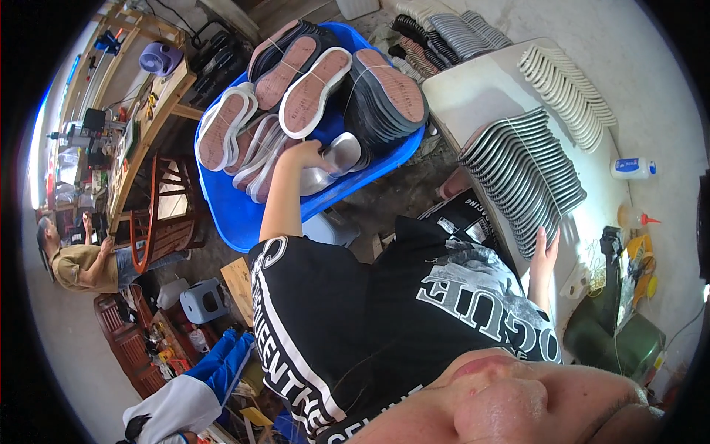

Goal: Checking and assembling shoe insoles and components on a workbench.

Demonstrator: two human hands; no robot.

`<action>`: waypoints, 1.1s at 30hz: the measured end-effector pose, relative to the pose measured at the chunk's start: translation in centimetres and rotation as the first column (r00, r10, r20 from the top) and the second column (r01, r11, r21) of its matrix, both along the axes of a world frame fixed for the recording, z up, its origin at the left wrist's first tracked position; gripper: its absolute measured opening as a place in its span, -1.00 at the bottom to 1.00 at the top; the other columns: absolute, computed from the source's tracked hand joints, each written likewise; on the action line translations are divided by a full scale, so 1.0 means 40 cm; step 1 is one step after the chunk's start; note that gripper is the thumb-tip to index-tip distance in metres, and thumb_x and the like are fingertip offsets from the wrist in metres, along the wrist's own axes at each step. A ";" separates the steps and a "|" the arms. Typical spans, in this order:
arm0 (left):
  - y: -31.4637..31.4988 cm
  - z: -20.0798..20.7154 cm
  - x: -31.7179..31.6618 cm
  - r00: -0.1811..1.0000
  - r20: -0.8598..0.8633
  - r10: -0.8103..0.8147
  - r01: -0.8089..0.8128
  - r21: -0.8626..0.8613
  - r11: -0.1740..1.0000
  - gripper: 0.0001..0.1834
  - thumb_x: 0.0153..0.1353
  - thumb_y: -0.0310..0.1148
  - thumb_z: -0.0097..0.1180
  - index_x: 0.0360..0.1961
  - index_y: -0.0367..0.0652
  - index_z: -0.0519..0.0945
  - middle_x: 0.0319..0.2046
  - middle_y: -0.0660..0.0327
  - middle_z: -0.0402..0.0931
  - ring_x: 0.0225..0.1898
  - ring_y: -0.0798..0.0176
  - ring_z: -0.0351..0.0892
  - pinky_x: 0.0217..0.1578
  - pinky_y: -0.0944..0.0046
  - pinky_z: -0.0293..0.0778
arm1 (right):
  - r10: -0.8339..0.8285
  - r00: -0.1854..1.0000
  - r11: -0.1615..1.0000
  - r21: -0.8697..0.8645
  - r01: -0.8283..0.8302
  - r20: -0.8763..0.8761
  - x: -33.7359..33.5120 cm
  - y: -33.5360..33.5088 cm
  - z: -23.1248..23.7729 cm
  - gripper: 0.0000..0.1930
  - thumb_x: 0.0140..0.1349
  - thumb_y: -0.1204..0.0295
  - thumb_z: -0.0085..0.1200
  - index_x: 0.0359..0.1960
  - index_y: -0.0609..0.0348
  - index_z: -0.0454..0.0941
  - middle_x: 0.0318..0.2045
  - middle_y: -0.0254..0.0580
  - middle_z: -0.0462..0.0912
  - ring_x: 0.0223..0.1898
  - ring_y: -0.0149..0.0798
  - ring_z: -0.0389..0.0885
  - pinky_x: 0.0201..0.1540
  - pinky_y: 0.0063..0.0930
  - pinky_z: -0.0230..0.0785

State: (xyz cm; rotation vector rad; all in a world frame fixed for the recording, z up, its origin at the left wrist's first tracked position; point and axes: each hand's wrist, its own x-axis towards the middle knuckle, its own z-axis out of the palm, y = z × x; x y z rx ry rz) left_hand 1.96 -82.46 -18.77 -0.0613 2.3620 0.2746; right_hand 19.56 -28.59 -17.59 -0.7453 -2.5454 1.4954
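My left hand point(303, 155) reaches into a big blue plastic tub point(235, 231), its fingers curled at a few silver shoe soles point(342, 153); some fingertips are hidden among them. Around it in the tub lie tied bundles: white-rimmed soles with pinkish faces point(316, 92) and dark grey soles with pinkish faces point(392, 81). At the table, my right hand point(546, 255) has its fingers stretched out beside the near end of a long row of grey soles point(510, 170). These soles stand on edge, packed closely.
A row of cream soles point(569, 96) stands farther back on the white table point(473, 96). Beyond it are more grey and black soles point(451, 37). A white bottle point(632, 168) and a red-tipped bottle point(636, 217) are at the right. A person point(81, 259) sits left by a wooden workbench point(148, 118).
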 end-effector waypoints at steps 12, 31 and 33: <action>-0.041 -0.156 -0.070 0.938 0.339 0.075 -0.128 0.139 0.982 0.32 -0.22 0.38 0.31 0.39 -0.31 0.05 0.31 -0.15 0.15 0.33 -0.03 0.17 0.29 0.12 0.13 | -0.026 1.000 1.000 -0.010 0.026 0.001 -0.010 0.040 0.002 -0.33 0.34 0.15 0.03 0.33 0.35 0.13 0.20 0.14 0.39 0.24 -0.11 0.36 0.29 -0.36 0.11; 0.435 0.486 -0.015 0.793 -0.607 -0.046 0.126 0.089 0.988 -0.17 -0.44 -0.22 0.52 0.01 -0.24 0.54 -0.11 -0.11 0.51 0.02 -0.16 0.44 0.07 0.02 0.35 | 0.045 0.985 0.994 -0.088 -0.060 -0.165 -0.118 0.188 0.053 -0.34 0.27 0.27 0.11 0.29 0.38 0.16 0.13 0.13 0.46 0.16 -0.12 0.43 0.24 -0.35 0.17; 0.576 0.574 -0.069 0.654 -0.739 -0.161 0.286 0.044 0.957 -0.20 -0.41 -0.33 0.48 0.04 -0.15 0.53 -0.08 0.00 0.52 0.03 -0.09 0.41 0.09 0.04 0.30 | 0.062 0.980 0.996 -0.047 -0.072 -0.187 -0.118 0.201 0.059 -0.34 0.25 0.30 0.11 0.28 0.41 0.16 0.09 0.16 0.48 0.15 -0.10 0.44 0.22 -0.32 0.20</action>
